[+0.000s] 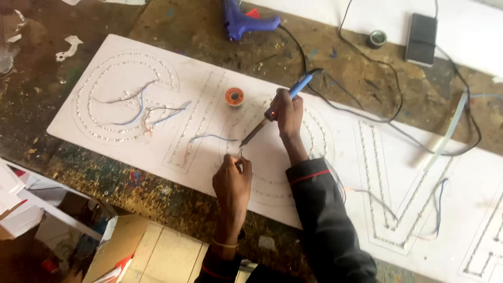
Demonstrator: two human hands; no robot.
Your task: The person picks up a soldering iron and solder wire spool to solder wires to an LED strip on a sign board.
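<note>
White signboard (335, 141) under hands: right (289, 111) grips soldering iron (272, 110).

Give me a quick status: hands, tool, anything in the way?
Right hand grips soldering iron. Left hand pinches at white board. Solder spool nearby, clear.

We have a single view, from a camera worn on the head, looking steeply down at the desk (209, 31) from close above. It faces away from us, forearms entering from the near edge. The white sign board (367, 157) runs slantwise from far left to near right.
</note>
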